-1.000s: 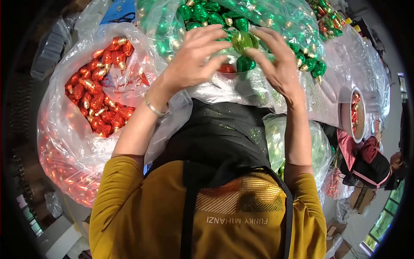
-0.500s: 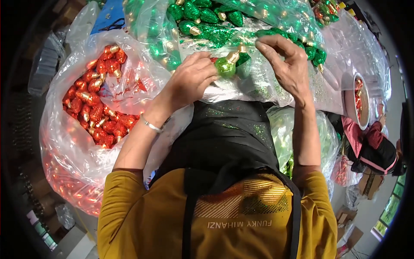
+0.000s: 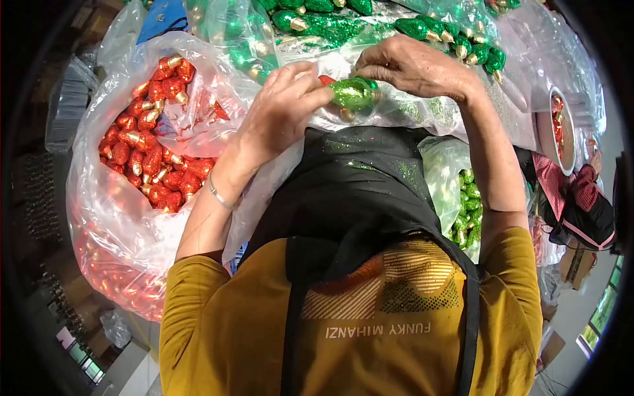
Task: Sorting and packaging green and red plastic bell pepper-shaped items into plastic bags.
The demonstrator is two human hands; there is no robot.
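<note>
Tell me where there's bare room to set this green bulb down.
Little room. The black apron between both hands and the yellow shirt lies bare. Red ornaments crowd the left bag, green ornaments the top. The green bulb sits between the hands.

Both forearms raised, elbows bent. Left hand [image 3: 281,112] and right hand [image 3: 413,66] meet fingertip to fingertip, fingers curled and pinching; bangle on left wrist.

Green ornament [image 3: 353,93] ends hidden by fingers; green bag [image 3: 317,26] cut off.
</note>
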